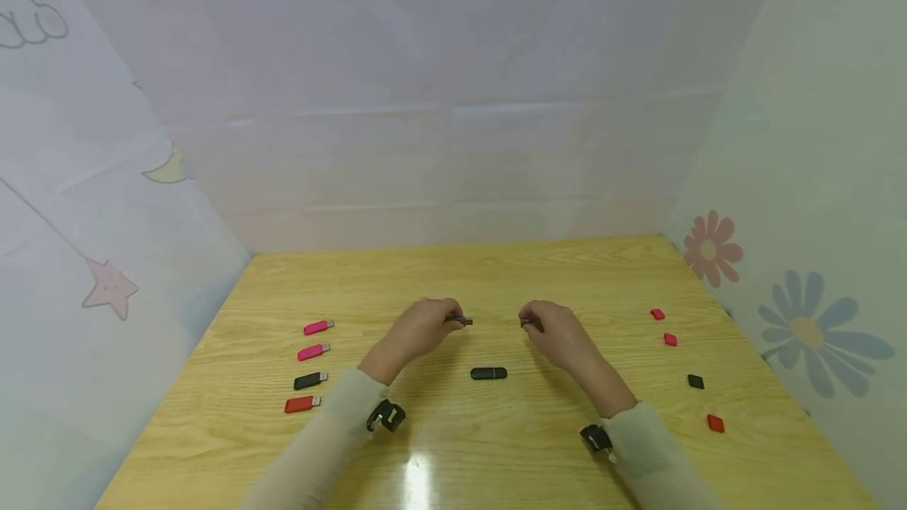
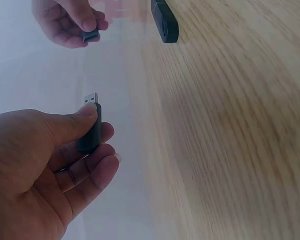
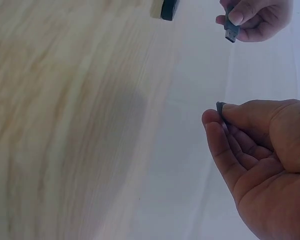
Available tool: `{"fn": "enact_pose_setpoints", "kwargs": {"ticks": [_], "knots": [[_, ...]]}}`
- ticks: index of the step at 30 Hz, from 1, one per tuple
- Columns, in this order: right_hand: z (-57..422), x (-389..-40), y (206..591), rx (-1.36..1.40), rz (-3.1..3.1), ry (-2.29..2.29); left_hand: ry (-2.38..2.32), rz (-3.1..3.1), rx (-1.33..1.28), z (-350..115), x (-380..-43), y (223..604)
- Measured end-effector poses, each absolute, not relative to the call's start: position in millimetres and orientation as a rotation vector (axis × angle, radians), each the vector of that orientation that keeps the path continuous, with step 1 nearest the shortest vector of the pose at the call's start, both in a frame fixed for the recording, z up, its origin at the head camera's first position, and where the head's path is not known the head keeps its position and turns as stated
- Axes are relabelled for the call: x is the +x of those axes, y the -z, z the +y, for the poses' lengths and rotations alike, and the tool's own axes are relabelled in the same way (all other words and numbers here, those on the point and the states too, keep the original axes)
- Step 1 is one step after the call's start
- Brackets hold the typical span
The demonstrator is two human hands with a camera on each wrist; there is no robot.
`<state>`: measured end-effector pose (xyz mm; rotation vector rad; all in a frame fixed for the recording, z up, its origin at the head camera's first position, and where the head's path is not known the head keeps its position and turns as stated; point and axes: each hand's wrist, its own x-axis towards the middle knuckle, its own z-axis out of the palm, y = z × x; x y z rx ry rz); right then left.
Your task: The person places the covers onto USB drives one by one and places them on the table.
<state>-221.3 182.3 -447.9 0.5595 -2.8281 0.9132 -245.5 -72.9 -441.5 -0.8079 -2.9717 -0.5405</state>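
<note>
My left hand (image 1: 423, 327) pinches a dark USB stick (image 2: 91, 131) between thumb and fingers, its metal plug bare and pointing toward the other hand. In my right hand (image 1: 560, 332) a small dark cap (image 3: 220, 108) is held at the tips of thumb and forefinger. The two hands are raised over the table, facing each other with a gap between plug and cap. Between them and nearer the body, a black capped USB stick (image 1: 489, 373) lies on the wood.
On the left of the wooden table (image 1: 453, 455) lie uncapped sticks in a column: two pink (image 1: 314, 352), one black (image 1: 310, 380), one red (image 1: 302, 404). On the right are loose caps: two pink (image 1: 670, 339), one black (image 1: 696, 381), one red (image 1: 716, 423). Printed sheets wall the table.
</note>
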Motion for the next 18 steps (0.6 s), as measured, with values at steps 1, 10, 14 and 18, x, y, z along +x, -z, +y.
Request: {"fn": "enact_pose_setpoints", "kwargs": {"ticks": [1, 10, 14, 18], "knots": [[181.3, -221.5, 447.9, 0.558, -2.829, -0.908, 0.537, -2.968, -0.814, -71.4, -245.7, 442.0], [172.8, -221.7, 447.8, 0.554, -2.849, -0.898, 0.531, -2.951, -0.864, -64.0, -242.9, 442.5], [169.6, -221.9, 447.6, 0.551, -2.855, -0.884, 0.538, -2.951, -0.863, -61.9, -241.7, 441.8], [167.0, -222.2, 447.6, 0.563, -2.84, -0.877, 0.543, -2.96, -0.857, -60.3, -241.7, 441.8]]}}
